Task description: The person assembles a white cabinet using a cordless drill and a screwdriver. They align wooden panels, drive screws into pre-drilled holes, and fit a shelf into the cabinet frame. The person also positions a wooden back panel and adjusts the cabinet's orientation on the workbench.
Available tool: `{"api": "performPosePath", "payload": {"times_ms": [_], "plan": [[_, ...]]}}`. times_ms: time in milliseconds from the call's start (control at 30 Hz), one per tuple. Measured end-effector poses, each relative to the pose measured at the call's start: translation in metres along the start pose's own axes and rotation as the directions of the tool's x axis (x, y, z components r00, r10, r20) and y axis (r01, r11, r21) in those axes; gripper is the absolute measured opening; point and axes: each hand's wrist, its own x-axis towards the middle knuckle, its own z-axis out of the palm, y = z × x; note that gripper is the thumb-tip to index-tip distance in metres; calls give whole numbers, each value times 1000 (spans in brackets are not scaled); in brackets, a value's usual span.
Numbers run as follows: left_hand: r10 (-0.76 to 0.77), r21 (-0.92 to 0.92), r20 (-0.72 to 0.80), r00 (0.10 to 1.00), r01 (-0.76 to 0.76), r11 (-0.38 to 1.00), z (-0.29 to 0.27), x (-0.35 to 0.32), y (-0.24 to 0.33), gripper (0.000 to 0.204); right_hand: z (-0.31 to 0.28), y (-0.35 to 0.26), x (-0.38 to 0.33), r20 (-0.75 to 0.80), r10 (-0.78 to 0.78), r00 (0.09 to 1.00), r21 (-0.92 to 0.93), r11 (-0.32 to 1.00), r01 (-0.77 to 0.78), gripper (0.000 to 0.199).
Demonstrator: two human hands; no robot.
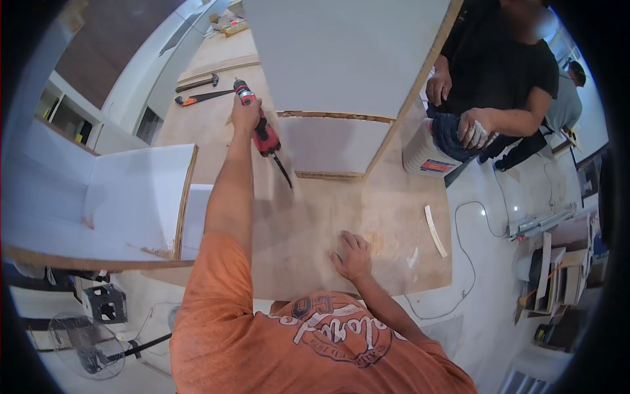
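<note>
At the far left of the work table point(289, 223), my left hand point(245, 118) is closed around a red and black power drill point(266, 136). The drill's front end points away from me, and a thin black cord or strap trails from its rear. Beside it stands a white cabinet piece point(341, 59) with raw wood edges. My right hand point(353, 257) lies on the table near the front edge, fingers stretched out and holding nothing. Just beyond the drill are a hammer point(197, 83) and a handsaw point(205, 98) with an orange and black handle.
Another white open box point(131, 197) stands at the left. On the right are a thin pale strip point(435, 231) and a white bucket point(426, 154). A person in black point(505, 72) rests a gloved hand on dark cloth over the bucket. A cable point(459, 262) crosses the floor.
</note>
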Motion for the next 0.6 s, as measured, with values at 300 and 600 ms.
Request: {"api": "performPosePath", "payload": {"times_ms": [300,600], "plan": [[159,-144,-117,980,-175,974,-26,-223,14,38,16,11,-8,5,-19,1000,-83,996,19,51],[-145,37,423,894,143,989,-202,-499,-35,24,25,-51,54,70,-420,905,225,890,395,43]]}}
